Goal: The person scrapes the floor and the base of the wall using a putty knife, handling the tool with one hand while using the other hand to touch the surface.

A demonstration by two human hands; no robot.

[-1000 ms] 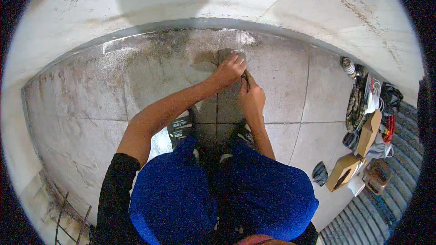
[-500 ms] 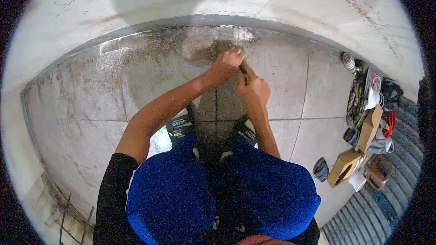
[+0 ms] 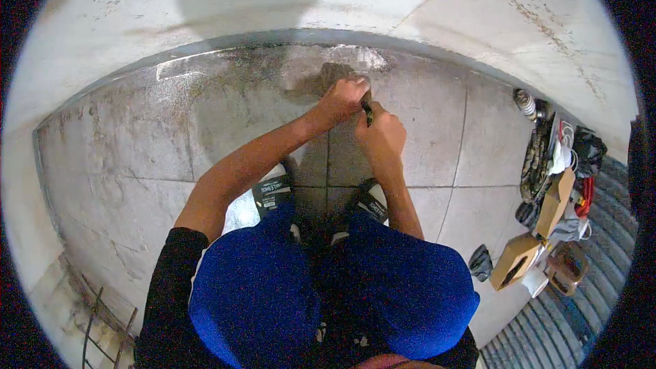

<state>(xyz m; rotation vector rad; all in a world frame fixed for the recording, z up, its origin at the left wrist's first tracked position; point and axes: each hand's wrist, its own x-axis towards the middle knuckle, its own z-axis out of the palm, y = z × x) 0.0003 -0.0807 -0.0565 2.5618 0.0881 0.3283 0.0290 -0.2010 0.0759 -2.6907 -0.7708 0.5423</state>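
My right hand (image 3: 383, 135) is wrapped round the dark handle of a small tool (image 3: 370, 113) above the tiled floor (image 3: 427, 143). Just to its upper left, my left hand (image 3: 345, 98) has its fingers closed at the far end of the tool. What those fingers grip is too small to make out. Beyond my left hand, a dark damp-looking patch (image 3: 335, 72) marks the floor near the foot of the wall.
A pale wall (image 3: 376, 0) curves along the far side. At the right lie an open cardboard box (image 3: 514, 262), a coiled spring-like item (image 3: 525, 102), a dark bag (image 3: 589, 145), cables and a brown stool-like object (image 3: 568, 266). Corrugated metal (image 3: 605, 212) borders them.
The view has shifted slightly. The tool's visible handle looks shorter, as my right hand sits a little closer to my left hand.
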